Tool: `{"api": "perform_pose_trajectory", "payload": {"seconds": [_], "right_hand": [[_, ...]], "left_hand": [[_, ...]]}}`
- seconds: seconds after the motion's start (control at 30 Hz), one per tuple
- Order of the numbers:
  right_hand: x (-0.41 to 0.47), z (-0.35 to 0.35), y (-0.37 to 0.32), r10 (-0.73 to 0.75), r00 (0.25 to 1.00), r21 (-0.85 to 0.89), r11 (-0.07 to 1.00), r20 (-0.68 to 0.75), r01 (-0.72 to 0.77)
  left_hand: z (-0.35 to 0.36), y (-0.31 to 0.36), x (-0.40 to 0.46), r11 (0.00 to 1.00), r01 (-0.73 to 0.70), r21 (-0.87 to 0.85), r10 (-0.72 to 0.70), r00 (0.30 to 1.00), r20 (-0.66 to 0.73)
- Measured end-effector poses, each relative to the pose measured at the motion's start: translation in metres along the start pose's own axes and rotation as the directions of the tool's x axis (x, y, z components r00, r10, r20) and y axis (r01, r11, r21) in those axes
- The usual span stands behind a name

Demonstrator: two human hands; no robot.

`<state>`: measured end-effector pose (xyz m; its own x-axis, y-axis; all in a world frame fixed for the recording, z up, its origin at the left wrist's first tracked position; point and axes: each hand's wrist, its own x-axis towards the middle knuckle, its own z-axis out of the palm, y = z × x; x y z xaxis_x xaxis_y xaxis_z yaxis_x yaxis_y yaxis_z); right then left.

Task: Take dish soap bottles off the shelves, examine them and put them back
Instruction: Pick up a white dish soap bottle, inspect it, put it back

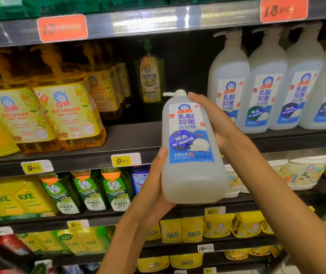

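The left hand (154,186) cups the bottle (191,151) from below and behind, thumb lying up its left edge, fingers hidden round the back. The right hand (213,119) grips the upper right shoulder, fingertips just under the pump (176,93). So both hands hold the one bottle, upright with a slight tilt, label facing the camera, in the air in front of the shelf (130,139).

The bottle looks full of pale liquid, so I judge it fairly heavy for one hand. The plastic wall is smooth and probably gives a little under a squeeze; it could slip if held by the sides alone. Support under the base, as the left hand gives, seems the safest hold. The pump neck is thin and a poor place to lift from.

Far right on the same shelf stand matching white bottles (265,86), with a dark gap to their left where this one likely goes back. Yellow bottles (69,111) fill the left.
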<state>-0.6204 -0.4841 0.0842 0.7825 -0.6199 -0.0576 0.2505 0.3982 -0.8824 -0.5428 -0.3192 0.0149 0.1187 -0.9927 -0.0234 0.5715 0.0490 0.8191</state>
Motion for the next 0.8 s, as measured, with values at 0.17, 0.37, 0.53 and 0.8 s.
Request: {"api": "perform_pose_trajectory", "payload": {"seconds": [0.17, 0.37, 0.53, 0.8], "right_hand": [[0.000, 0.003, 0.003, 0.045, 0.999, -0.019, 0.999, -0.014, -0.045], [-0.004, 0.006, 0.004, 0.015, 1.000, -0.009, 1.000, -0.002, -0.015], [-0.012, 0.015, -0.002, -0.334, 0.941, -0.190, 0.922, 0.052, 0.337], [-0.043, 0.035, -0.004, -0.571, 0.782, -0.431, 0.658, 0.249, 0.618]], "left_hand": [[0.000, 0.001, -0.005, 0.999, -0.018, -0.037, 0.019, 1.000, 0.014], [-0.001, 0.000, -0.007, 1.000, 0.002, -0.016, -0.002, 1.000, 0.024], [-0.006, 0.004, 0.001, 0.982, 0.008, 0.187, 0.006, 0.997, -0.074], [-0.002, -0.010, 0.013, 0.848, -0.204, 0.489, 0.375, 0.884, -0.281]]}}
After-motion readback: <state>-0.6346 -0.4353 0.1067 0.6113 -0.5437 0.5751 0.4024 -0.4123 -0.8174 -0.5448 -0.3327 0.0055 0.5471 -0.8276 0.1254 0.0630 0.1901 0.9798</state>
